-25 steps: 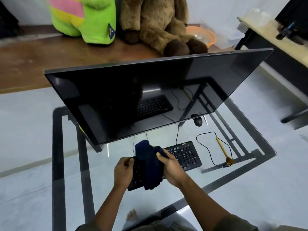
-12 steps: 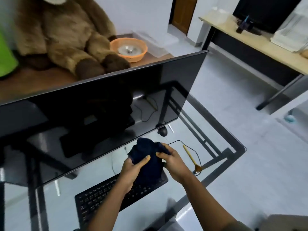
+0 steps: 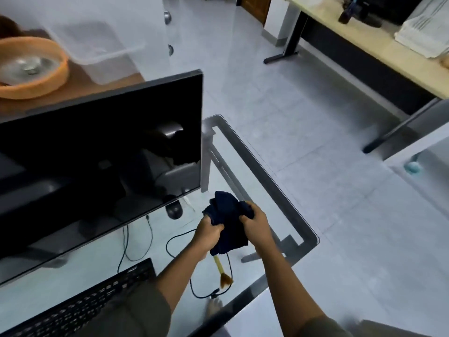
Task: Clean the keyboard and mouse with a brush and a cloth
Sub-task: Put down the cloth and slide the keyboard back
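Observation:
A dark blue cloth [image 3: 228, 220] is bunched in the air over the right part of the glass table [image 3: 286, 210]. My left hand [image 3: 208, 228] grips its left side and my right hand [image 3: 255, 223] grips its right side. Under the cloth lies a yellow-handled brush [image 3: 221, 269], bristles toward me, partly hidden. The black keyboard [image 3: 80, 305] sits at the lower left, apart from both hands. A black mouse [image 3: 174, 210] rests just under the monitor's lower right corner, its cable [image 3: 177, 249] looping toward the brush.
A large black monitor [image 3: 97, 166] fills the left. Behind it an orange bowl [image 3: 31, 69] and a clear tub [image 3: 97, 49] stand on a wooden surface. A desk [image 3: 364, 45] stands at the upper right across tiled floor. A bare foot [image 3: 213, 308] shows below the glass.
The view has swung right. Both hands have lifted the cloth off the keyboard and carried it right, over the brush; the keyboard now lies to the left of them.

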The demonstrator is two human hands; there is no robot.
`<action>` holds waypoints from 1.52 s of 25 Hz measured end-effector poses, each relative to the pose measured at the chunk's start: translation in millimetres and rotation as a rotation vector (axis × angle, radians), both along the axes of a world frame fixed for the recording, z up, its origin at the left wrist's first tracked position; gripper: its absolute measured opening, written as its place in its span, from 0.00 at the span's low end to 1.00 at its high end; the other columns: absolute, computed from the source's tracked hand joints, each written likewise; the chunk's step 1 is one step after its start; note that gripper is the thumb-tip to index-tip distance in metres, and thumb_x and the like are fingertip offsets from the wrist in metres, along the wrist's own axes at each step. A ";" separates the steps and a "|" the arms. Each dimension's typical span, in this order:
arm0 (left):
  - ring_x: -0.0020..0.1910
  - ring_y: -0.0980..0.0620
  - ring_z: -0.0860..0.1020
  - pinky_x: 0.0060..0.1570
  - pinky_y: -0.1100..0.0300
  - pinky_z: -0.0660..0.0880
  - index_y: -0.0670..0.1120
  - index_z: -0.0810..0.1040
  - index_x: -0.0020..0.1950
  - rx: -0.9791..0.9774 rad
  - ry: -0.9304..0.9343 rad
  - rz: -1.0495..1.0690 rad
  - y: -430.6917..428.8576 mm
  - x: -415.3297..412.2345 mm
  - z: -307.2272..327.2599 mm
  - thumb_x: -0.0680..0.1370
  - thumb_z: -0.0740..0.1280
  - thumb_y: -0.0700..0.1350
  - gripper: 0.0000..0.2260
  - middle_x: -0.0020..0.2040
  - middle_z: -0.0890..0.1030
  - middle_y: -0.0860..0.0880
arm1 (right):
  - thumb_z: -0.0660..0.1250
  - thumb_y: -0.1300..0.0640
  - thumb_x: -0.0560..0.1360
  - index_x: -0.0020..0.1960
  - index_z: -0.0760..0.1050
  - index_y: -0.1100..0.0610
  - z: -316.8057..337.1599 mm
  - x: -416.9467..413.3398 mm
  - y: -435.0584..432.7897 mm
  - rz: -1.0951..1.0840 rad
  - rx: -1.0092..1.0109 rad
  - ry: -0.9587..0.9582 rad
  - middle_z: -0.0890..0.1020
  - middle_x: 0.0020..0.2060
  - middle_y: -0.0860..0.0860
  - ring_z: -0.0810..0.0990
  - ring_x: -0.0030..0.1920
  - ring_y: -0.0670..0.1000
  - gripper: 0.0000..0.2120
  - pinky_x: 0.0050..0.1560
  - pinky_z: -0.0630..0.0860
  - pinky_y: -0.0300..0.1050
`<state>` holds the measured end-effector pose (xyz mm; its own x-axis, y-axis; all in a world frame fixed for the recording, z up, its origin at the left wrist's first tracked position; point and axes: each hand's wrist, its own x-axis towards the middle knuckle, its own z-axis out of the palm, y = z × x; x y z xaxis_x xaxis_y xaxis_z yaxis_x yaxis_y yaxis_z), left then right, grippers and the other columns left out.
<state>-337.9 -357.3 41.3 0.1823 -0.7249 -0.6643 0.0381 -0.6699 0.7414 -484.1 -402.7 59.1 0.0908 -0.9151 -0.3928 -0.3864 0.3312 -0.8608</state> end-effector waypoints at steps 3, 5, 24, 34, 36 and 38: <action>0.57 0.45 0.79 0.60 0.48 0.78 0.46 0.71 0.68 0.060 0.024 -0.024 -27.2 -34.6 -13.2 0.78 0.64 0.37 0.18 0.60 0.80 0.46 | 0.61 0.69 0.75 0.64 0.75 0.53 -20.3 -26.6 -25.3 -0.006 -0.063 0.125 0.81 0.55 0.49 0.79 0.53 0.48 0.21 0.48 0.73 0.34; 0.58 0.45 0.79 0.60 0.49 0.78 0.48 0.70 0.69 0.062 0.027 -0.033 -39.2 -46.2 -17.7 0.77 0.64 0.36 0.21 0.61 0.80 0.46 | 0.62 0.69 0.75 0.64 0.74 0.54 -32.8 -38.5 -35.7 -0.029 -0.074 0.163 0.80 0.56 0.49 0.78 0.54 0.49 0.20 0.53 0.75 0.41; 0.54 0.52 0.79 0.51 0.65 0.75 0.49 0.74 0.69 -0.149 -0.375 0.325 134.1 119.9 -17.0 0.78 0.70 0.51 0.20 0.57 0.81 0.49 | 0.67 0.57 0.80 0.64 0.75 0.54 -37.8 112.9 105.4 0.234 -0.189 0.083 0.78 0.60 0.50 0.79 0.57 0.50 0.13 0.57 0.76 0.43; 0.64 0.35 0.72 0.62 0.37 0.73 0.42 0.72 0.70 0.300 -0.759 0.550 355.2 251.3 -46.3 0.78 0.69 0.52 0.24 0.64 0.76 0.37 | 0.68 0.52 0.78 0.70 0.69 0.59 -82.8 173.6 221.2 0.223 0.054 0.551 0.72 0.65 0.61 0.69 0.67 0.64 0.24 0.62 0.71 0.64; 0.65 0.34 0.69 0.62 0.35 0.70 0.40 0.68 0.71 0.388 -0.721 0.602 378.2 256.9 -51.7 0.77 0.70 0.54 0.29 0.66 0.72 0.35 | 0.67 0.51 0.78 0.68 0.71 0.60 -89.5 175.7 231.2 0.207 0.082 0.589 0.74 0.63 0.62 0.71 0.64 0.65 0.22 0.61 0.71 0.65; 0.66 0.33 0.68 0.62 0.35 0.69 0.38 0.67 0.71 0.424 -0.640 0.647 393.1 258.4 -59.0 0.75 0.71 0.57 0.33 0.66 0.71 0.34 | 0.67 0.50 0.78 0.63 0.74 0.61 -94.1 180.8 236.1 0.202 0.108 0.566 0.77 0.58 0.63 0.73 0.60 0.65 0.19 0.60 0.73 0.62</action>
<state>-79.5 35.8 -17.6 0.8708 -0.0861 -0.4840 0.1662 -0.8750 0.4547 -303.3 -166.7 -35.0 0.0081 -0.8539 -0.5203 -0.8384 0.2778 -0.4689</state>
